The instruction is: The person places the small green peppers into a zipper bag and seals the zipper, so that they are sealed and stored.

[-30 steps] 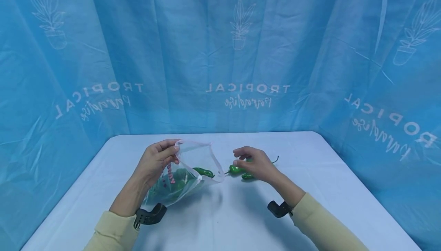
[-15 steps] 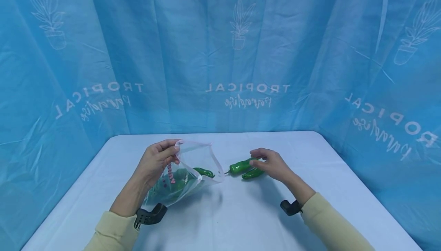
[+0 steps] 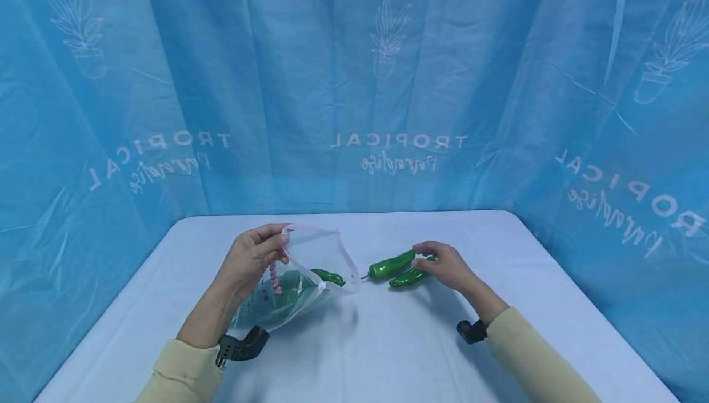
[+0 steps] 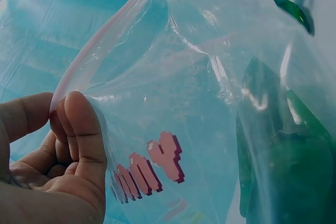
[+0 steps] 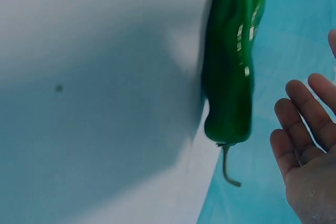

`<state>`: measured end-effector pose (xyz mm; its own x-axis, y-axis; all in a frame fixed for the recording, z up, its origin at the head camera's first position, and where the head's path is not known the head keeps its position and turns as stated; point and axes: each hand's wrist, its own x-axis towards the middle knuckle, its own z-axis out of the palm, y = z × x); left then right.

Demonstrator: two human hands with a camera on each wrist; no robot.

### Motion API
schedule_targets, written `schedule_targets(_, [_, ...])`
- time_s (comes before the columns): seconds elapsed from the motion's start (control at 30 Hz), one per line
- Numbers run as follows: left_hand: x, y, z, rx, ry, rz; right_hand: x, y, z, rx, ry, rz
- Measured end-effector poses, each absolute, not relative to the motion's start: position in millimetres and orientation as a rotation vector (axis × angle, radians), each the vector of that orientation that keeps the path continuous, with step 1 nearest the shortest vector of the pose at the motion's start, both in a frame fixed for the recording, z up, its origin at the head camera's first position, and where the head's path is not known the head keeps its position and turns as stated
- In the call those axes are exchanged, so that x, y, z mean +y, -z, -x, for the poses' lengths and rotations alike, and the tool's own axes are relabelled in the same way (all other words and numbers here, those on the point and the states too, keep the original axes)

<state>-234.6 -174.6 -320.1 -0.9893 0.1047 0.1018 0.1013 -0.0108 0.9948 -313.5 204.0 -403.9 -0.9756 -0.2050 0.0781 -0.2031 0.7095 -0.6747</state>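
Observation:
My left hand (image 3: 252, 261) pinches the pink-edged rim of a clear plastic zip bag (image 4: 168, 156) between thumb and fingers, and the mouth of the bag gapes to the right. Green peppers (image 4: 294, 161) lie inside, one of them (image 3: 328, 276) showing near the mouth. On the table to the right rest two more, a longer green pepper (image 3: 390, 266) and a green pepper (image 3: 408, 278) in front of it. My right hand (image 3: 447, 264) hovers at their right ends, fingers loosely bent and apart from the pepper (image 5: 228, 77) in the right wrist view.
A white cloth covers the table (image 3: 376, 354). Behind and to both sides hangs a blue printed curtain (image 3: 354, 101). Each wrist carries a black band with a camera.
My right hand has moved right along the peppers, uncovering more of both. The left hand and the bag have stayed in place.

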Motion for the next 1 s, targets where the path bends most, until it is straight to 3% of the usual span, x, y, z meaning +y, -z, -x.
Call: schedule_targets(1.0, [-176.4,323.9,234.7,2.259,-2.177,-0.2,227.3,419.8,320.3,2.954,0.963,0.305])
